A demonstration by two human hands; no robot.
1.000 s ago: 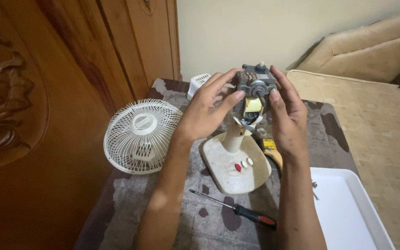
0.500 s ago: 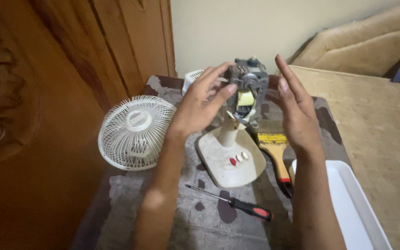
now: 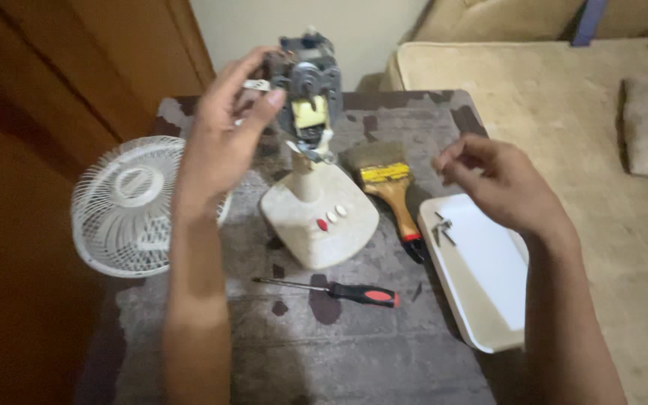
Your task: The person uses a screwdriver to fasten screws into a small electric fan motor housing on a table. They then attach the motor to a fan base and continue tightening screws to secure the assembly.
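Left hand (image 3: pixel 223 139) raised, fingers curled around the rear of the bare grey metal fan motor (image 3: pixel 303 75) with yellow part at its front, thumb and fingertips touching the housing from its left side; grip closed on the motor. Motor upright atop the cream plastic fan stand (image 3: pixel 322 214) with oval base and three small buttons, directly below the grip. Right hand (image 3: pixel 493 184) well apart to the right of the motor, fingertips pinched loosely together, holding nothing visible; whether something small sits between the fingertips cannot be told. Just below the right hand: white rectangular plastic tray (image 3: pixel 489 300) carrying small metal screws (image 3: pixel 441 227). Between stand and tray: wooden-handled paintbrush (image 3: pixel 388 184) with yellow band. Below the stand: red-and-black screwdriver (image 3: pixel 339 290). Left of the left forearm: white round wire fan guard (image 3: pixel 133 206), lying flat.
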